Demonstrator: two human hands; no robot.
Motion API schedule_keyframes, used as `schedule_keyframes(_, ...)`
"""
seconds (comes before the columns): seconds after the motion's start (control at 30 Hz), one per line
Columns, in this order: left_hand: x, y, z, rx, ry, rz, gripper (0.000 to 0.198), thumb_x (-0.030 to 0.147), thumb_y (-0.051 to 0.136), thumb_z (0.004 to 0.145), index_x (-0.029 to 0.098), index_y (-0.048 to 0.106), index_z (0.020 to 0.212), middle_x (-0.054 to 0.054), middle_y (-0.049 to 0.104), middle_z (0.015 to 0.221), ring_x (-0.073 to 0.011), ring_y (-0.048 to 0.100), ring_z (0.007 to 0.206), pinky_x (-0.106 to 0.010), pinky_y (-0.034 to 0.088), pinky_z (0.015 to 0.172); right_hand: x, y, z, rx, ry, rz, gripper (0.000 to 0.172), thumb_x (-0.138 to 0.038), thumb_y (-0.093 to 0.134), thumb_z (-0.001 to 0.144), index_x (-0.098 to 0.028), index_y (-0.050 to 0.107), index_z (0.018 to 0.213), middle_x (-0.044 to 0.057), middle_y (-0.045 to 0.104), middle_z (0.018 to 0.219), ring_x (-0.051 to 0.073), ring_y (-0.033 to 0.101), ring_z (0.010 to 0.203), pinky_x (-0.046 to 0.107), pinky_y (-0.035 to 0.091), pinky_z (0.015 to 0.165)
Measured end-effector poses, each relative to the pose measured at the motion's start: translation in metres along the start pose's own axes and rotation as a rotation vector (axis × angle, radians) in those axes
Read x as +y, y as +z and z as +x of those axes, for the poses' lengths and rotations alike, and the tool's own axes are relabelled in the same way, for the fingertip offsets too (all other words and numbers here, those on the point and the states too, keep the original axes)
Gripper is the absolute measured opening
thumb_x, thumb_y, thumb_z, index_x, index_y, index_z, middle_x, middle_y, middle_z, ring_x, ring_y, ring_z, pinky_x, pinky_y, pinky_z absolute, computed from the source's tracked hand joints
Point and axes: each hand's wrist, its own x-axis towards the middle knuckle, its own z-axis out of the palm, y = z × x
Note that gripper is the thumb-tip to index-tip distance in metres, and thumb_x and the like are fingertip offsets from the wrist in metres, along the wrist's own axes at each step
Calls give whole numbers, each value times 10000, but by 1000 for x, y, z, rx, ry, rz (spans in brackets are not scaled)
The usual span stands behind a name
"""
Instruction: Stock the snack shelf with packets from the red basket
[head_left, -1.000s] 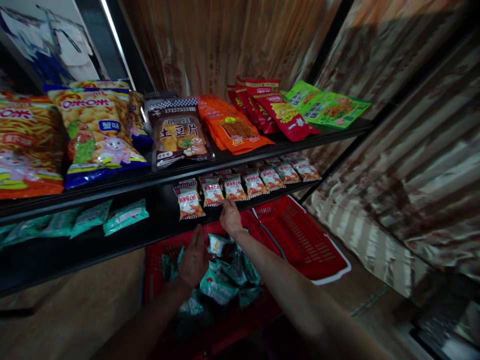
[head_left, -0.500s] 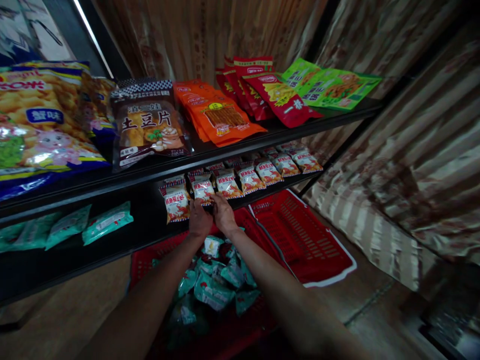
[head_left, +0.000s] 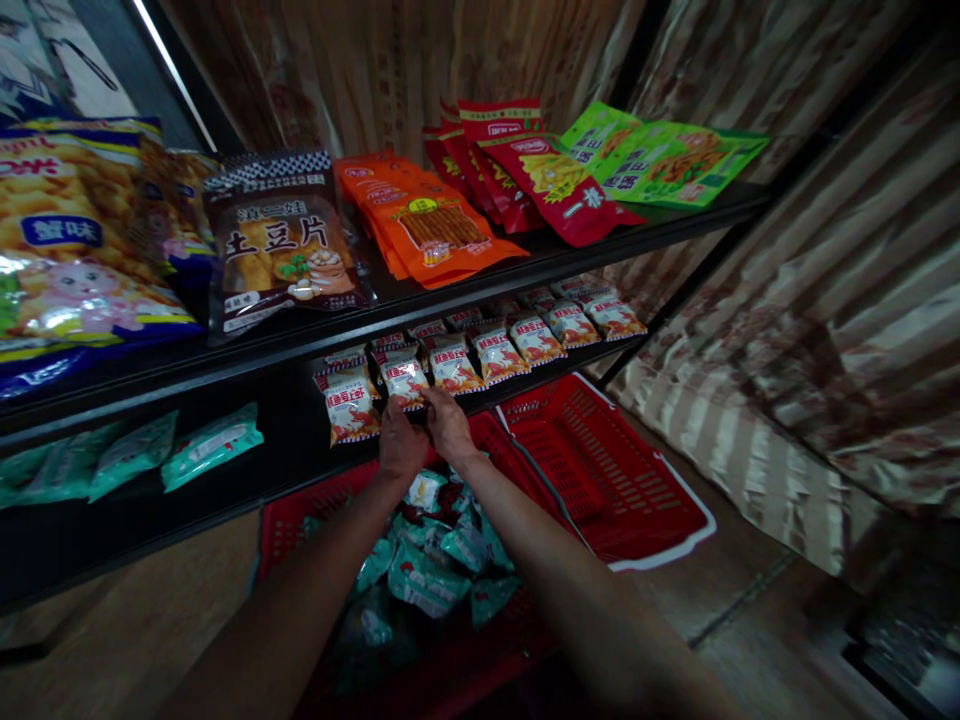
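Observation:
On the lower shelf, a small white and orange snack packet (head_left: 405, 376) stands in the front row, its lower edge between my two hands. My left hand (head_left: 402, 442) grips its bottom left side, while my right hand (head_left: 448, 424) has its fingers on the bottom right corner. A similar packet (head_left: 351, 412) lies just to the left, and another packet (head_left: 454, 364) is to the right. Beneath my forearms, a red basket (head_left: 283, 522) contains several teal snack packets (head_left: 427, 582); my arms cover part of it.
A second red basket (head_left: 626, 480) with a white handle stands on the floor at right. Teal packets (head_left: 214, 445) lie on the lower shelf at left. The upper shelf (head_left: 292, 338) edge overhangs the row and carries larger bags (head_left: 285, 240). A striped curtain (head_left: 750, 400) hangs at right.
The view has shifted slightly. Both hands stay at the same packet, with almost no movement.

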Motion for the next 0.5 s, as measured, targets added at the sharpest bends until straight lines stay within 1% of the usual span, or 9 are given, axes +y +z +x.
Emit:
schedule_keyframes(0.13,2,-4,-3,-24,-26,3,579,12,432,733,-47,380,1307,-282,502,1301,-288,500,1235,-393,388,1054,0,3,-1,7,-7,-3,450,-10,400,800,-178,651,1134,88,629,1183,175,568,1142,314,421,1037)
schedule_keyframes(0.37,2,-8,-5,-29,-57,-4,612,19,445,723,8,375,1331,-255,509,1309,-293,495,1244,-415,388,1051,-2,-1,-4,-16,4,-35,440,-13,400,796,-139,655,1132,120,629,1168,188,584,1096,309,446,1008)
schedule_keyframes(0.5,4,-10,-6,-38,-78,-10,597,33,442,729,28,394,1325,-233,523,1301,-275,504,1238,-394,395,1047,0,0,-4,-6,11,-29,452,5,394,782,-127,654,1128,127,621,1183,190,577,1104,318,452,1005)
